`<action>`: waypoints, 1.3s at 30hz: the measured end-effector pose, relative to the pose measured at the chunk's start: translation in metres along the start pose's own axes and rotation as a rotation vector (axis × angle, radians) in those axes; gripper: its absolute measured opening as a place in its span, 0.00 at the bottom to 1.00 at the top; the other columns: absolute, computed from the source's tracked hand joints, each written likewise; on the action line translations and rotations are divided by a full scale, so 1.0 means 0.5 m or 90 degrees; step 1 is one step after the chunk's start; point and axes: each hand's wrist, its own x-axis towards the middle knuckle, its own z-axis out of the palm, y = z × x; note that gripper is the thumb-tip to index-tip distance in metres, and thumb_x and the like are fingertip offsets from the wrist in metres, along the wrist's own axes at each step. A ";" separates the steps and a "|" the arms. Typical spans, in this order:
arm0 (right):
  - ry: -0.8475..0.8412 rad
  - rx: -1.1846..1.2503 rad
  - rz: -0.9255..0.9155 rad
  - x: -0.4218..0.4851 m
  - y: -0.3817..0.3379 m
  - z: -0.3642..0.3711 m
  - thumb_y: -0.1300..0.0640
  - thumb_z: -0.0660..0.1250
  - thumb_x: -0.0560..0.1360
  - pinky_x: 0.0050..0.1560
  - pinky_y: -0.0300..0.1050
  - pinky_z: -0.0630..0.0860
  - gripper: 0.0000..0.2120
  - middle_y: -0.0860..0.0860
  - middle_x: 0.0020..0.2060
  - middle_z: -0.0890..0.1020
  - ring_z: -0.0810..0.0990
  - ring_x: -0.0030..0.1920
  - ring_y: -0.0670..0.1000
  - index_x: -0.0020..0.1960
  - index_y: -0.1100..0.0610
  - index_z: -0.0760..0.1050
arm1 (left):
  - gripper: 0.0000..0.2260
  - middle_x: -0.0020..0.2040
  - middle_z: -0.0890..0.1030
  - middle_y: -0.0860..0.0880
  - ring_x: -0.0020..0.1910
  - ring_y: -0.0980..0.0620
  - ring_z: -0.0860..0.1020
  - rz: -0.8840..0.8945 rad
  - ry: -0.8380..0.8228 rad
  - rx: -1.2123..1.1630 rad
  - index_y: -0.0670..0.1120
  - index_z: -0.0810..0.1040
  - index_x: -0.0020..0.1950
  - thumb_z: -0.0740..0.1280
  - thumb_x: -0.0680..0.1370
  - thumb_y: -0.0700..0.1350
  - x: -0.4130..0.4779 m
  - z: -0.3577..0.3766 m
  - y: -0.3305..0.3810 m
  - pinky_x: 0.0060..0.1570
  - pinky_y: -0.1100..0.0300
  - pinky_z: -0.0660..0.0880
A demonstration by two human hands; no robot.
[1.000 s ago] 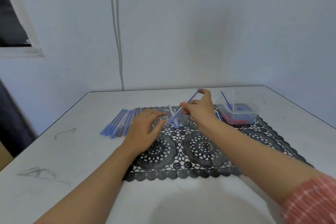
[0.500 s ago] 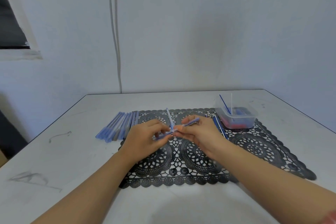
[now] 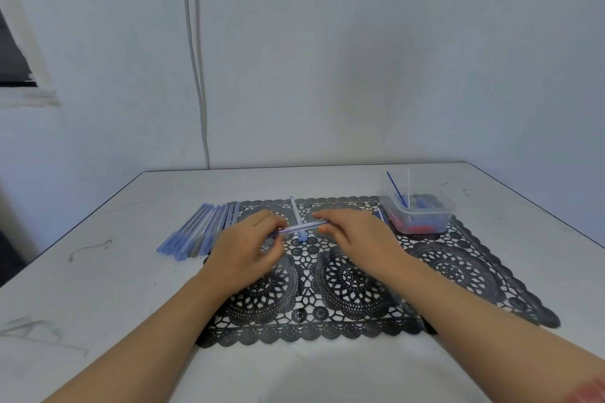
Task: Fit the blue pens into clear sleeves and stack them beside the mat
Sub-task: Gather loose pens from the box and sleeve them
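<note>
Held pen [image 3: 299,227]: both ends hidden, the left one inside the curled fingers of the left hand [image 3: 244,249], the right one under the pinch of the right hand [image 3: 357,239]; sleeved or bare, cannot tell.
Stack of pens [image 3: 199,229], on the desk along the left edge of the mat [image 3: 458,271]: blurred together, count unreadable.
Tub [image 3: 417,209], far right corner of the mat: red and blue contents indistinct.
Blue items [image 3: 379,216] just beside the tub: mostly behind the right hand.
Red cuff [image 3: 589,393]: cut off at the bottom right.
</note>
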 end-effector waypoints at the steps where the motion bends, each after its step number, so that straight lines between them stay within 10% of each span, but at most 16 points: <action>1: -0.011 -0.054 -0.017 0.000 0.002 0.001 0.50 0.57 0.80 0.52 0.45 0.75 0.17 0.49 0.59 0.79 0.77 0.55 0.48 0.68 0.47 0.68 | 0.12 0.42 0.78 0.57 0.38 0.64 0.74 0.004 -0.002 0.007 0.47 0.79 0.50 0.60 0.75 0.49 0.000 0.001 -0.002 0.32 0.66 0.75; 10: 0.006 -0.153 -0.101 -0.003 0.016 0.009 0.66 0.61 0.75 0.47 0.44 0.73 0.18 0.48 0.55 0.80 0.77 0.56 0.51 0.64 0.55 0.71 | 0.15 0.36 0.79 0.58 0.32 0.61 0.75 0.034 0.011 0.028 0.49 0.82 0.47 0.59 0.78 0.55 0.001 0.002 -0.003 0.27 0.58 0.75; 16: 0.110 -0.159 -0.146 -0.001 0.019 0.019 0.69 0.77 0.54 0.26 0.34 0.64 0.20 0.44 0.30 0.80 0.78 0.28 0.47 0.41 0.53 0.78 | 0.15 0.37 0.81 0.58 0.32 0.62 0.75 0.025 0.008 0.019 0.50 0.83 0.47 0.60 0.78 0.56 0.000 -0.002 -0.003 0.28 0.60 0.75; 39: 0.131 -0.080 -0.165 -0.005 0.021 0.037 0.59 0.69 0.73 0.35 0.47 0.80 0.10 0.50 0.42 0.84 0.81 0.41 0.52 0.54 0.54 0.81 | 0.20 0.20 0.65 0.56 0.24 0.58 0.70 -0.081 0.004 0.023 0.54 0.72 0.29 0.57 0.75 0.64 -0.005 0.000 -0.010 0.22 0.70 0.62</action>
